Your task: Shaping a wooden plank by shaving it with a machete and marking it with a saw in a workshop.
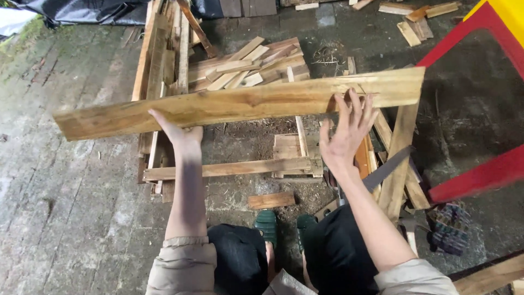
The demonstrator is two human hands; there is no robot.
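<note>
A long, pale wooden plank (pixel 245 101) is held level in the air in front of me, running from far left to upper right. My left hand (pixel 177 134) grips its lower edge from underneath, fingers wrapped behind it. My right hand (pixel 346 134) rests on the plank's near face toward its right end, palm against the wood and fingers spread apart. Below me are my dark trousers and green shoes (pixel 266 225).
A rough wooden frame (pixel 229 168) lies on the wet ground under the plank. A pile of short boards (pixel 245 68) sits behind it. A hand saw (pixel 382 172) leans by my right knee. A red and yellow stand (pixel 480 175) is at right, gloves (pixel 450 226) beside it.
</note>
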